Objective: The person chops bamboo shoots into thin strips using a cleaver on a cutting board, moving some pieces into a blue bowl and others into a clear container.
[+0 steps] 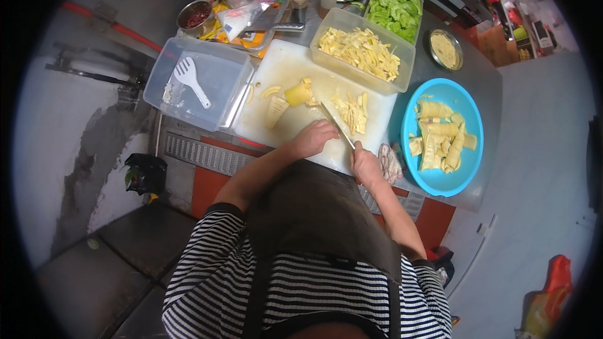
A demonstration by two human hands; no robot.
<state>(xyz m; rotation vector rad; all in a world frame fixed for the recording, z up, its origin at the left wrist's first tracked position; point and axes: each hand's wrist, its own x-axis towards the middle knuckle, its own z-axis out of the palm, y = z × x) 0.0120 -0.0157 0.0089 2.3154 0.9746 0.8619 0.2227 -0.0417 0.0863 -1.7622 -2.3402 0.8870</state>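
My right hand (366, 165) grips the handle of a kitchen knife (337, 122), its blade slanting up and left over a white cutting board (294, 63). Close to the blade's left side, my left hand (315, 139) rests low over the board with bent fingers; whether anything lies under them is hidden. Just right of the blade is a loose pile of pale yellow strips (353, 110), apparently cut bamboo shoot. Beyond my left hand lie a yellow chunk of bamboo shoot (297, 94) and a ridged, tapered piece (276, 112).
A plastic tub of strips (360, 52) overlaps the board's far corner. At right stands a blue basin (443, 87) with larger bamboo shoot pieces. A clear container (198, 117) at left holds a white slotted spoon (188, 75). Behind are lettuce (395, 9) and a cleaver (287, 27).
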